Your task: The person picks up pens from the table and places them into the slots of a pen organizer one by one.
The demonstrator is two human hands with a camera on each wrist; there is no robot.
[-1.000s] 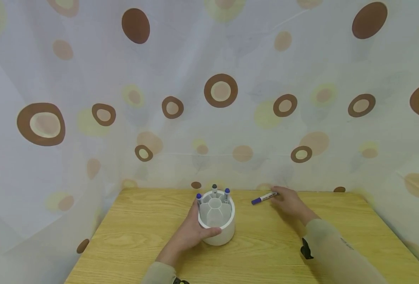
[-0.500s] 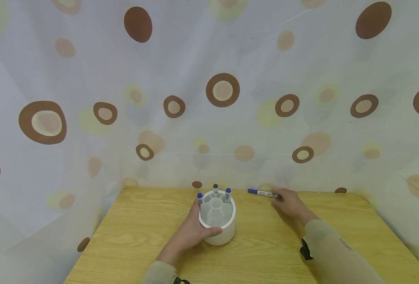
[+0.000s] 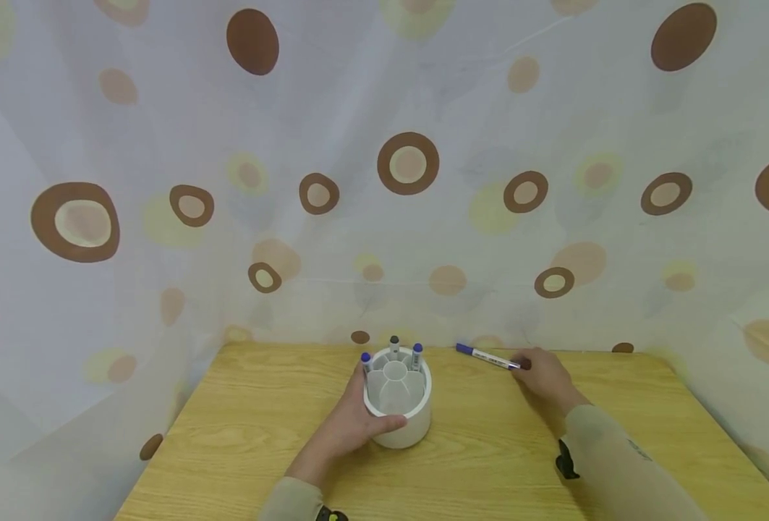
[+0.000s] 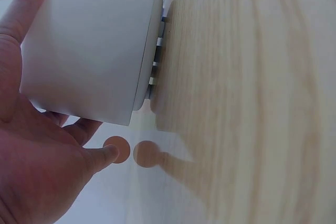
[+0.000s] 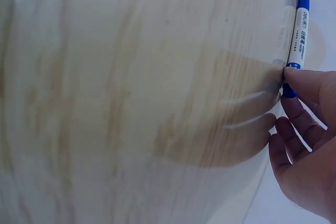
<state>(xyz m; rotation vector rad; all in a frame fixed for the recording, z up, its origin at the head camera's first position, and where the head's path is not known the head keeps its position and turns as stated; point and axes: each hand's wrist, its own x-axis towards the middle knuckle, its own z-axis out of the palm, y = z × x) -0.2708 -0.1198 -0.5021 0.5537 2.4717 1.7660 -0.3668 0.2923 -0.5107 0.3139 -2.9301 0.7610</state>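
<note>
A white round pen holder (image 3: pixel 417 433) with inner compartments stands upright on the table. My left hand (image 3: pixel 348 428) grips it from the left, the thumb across its front; the left wrist view shows its smooth wall (image 4: pixel 89 45) against that hand. Three capped markers stand in its back compartments: a blue-capped marker (image 3: pixel 367 364), a dark-capped marker (image 3: pixel 394 349) and another blue-capped marker (image 3: pixel 417 357). To the right, my right hand (image 3: pixel 547 378) pinches the near end of a white marker (image 3: pixel 488 357), its blue cap pointing left and away. The right wrist view shows thumb and fingertips at that marker's end (image 5: pixel 289 91).
The wooden table (image 3: pixel 247 434) ends at the back against a hanging sheet (image 3: pixel 449 239) with brown and yellow circles. More sheet closes in both sides. A dark band (image 3: pixel 566 460) sits at the right wrist.
The marker at the right has swung so its blue cap points away instead of toward me. My right hand has shifted slightly right, to the marker's end. My left hand keeps its grip.
</note>
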